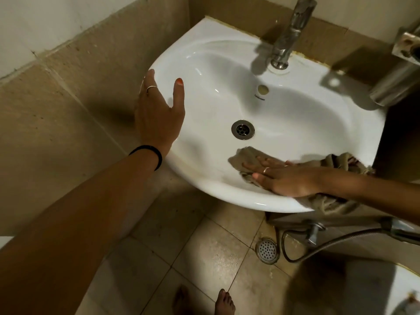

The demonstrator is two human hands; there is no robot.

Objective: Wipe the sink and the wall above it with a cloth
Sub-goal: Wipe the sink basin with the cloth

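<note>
I judge the sink-wiping step is in hand, with the tiled wall (241,12) above it not yet reached. The white wash basin (284,105) fills most of my view, set into a corner with tile close on its left and behind. The left hand (156,114) rests spread on the basin's left rim, fingers open and gripping nothing — a brace, as I read it. The right hand (286,176) lies flat, fingers extended, pressing the beige cloth (247,158) against the near inner slope of the bowl; the cloth's loose end trails over the front-right rim and hangs below the wrist.

The next move, I think, calls for sweeping the cloth around the bowl toward the drain (242,129) and up to the back ledge, then lifting to the wall. Room is open across the bowl, but the chrome tap (288,37) stands at the back ledge and a metal fixture (400,71) crowds the right side — the cloth must work around both. The trailing end could snag there.
</note>
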